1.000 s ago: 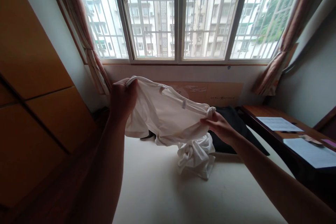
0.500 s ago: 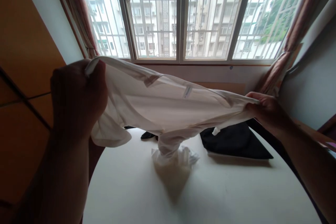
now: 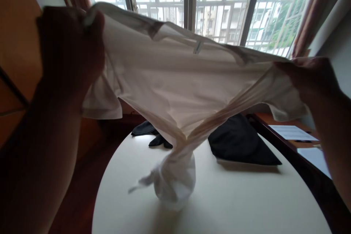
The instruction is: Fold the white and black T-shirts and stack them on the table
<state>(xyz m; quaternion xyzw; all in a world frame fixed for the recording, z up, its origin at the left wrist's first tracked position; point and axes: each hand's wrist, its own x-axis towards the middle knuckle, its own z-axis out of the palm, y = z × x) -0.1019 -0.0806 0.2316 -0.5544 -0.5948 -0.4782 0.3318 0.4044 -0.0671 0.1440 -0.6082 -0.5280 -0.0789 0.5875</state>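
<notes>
A white shirt (image 3: 175, 84) is stretched across the middle of the frame, its lower part twisted into a rope whose bunched end rests on the round white desk (image 3: 246, 197). The left hand (image 3: 70, 44) is fisted around one shoulder at upper left, and the right hand (image 3: 309, 78) is closed on the other at right. Behind lie a folded black garment (image 3: 241, 142), dark cloth (image 3: 150, 133) and the barred window (image 3: 219, 7).

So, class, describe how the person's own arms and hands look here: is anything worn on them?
The left forearm and right forearm are bare, no sleeve in view. The left hand and right hand show no glove, watch or ring, though backlight hides fine detail.
</notes>
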